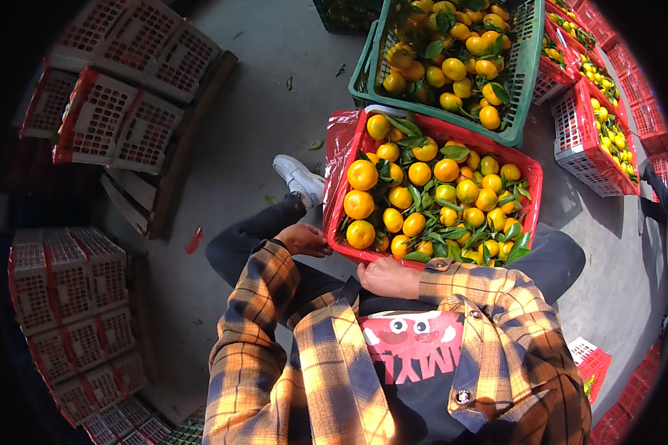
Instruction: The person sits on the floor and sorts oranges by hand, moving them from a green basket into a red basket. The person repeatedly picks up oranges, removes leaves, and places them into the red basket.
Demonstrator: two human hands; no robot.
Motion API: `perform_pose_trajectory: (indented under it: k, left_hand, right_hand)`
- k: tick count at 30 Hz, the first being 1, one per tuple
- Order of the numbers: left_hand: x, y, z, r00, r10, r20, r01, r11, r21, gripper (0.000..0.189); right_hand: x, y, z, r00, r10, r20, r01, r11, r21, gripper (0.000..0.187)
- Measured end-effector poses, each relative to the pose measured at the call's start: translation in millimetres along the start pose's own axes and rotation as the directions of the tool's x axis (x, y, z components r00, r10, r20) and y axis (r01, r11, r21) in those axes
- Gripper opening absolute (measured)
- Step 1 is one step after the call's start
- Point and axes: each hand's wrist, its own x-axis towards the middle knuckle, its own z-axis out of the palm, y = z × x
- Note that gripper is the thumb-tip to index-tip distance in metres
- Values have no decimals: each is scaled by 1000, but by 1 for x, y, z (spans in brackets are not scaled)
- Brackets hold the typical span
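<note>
In front of me stands a crate lined with red plastic film [339,153], filled with orange-yellow mandarins [419,173] and green leaves. Three larger mandarins [359,204] form a row along its left side. My left hand [303,240] is at the near left corner, its thumb and fingers pinched on the liner's edge. Against the middle of the near rim, my right hand [389,278] is closed on the liner, with its fingertips hidden beneath it. The film hangs over the crate's left wall.
Just beyond stands a green plastic crate [520,83] of mandarins on another crate. Stacked white crates [97,119] sit on a wooden pallet [186,150] at left, with more crates [69,278] below. Red-lined fruit crates [576,144] stand right. Leaves and a red scrap [195,240] lie on the floor.
</note>
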Motion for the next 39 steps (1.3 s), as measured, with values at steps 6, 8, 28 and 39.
perform_pose_trajectory:
  k: [6,8,28,39]
  left_hand:
    - [33,8,2,997,-16,-77,21,998,61,13]
    - [38,-12,-13,823,127,-553,73,943,325,27]
    - [-17,2,118,528,839,-132,-256,306,917,102]
    - [5,11,135,409,886,-217,-110,285,952,83]
  right_hand:
    - [11,16,-6,985,-61,-159,96,969,226,19]
    - [21,15,-30,912,229,-340,-140,954,265,22]
    - [55,76,-7,712,674,197,-352,100,931,50]
    - [52,99,-10,694,719,-34,-190,228,955,27]
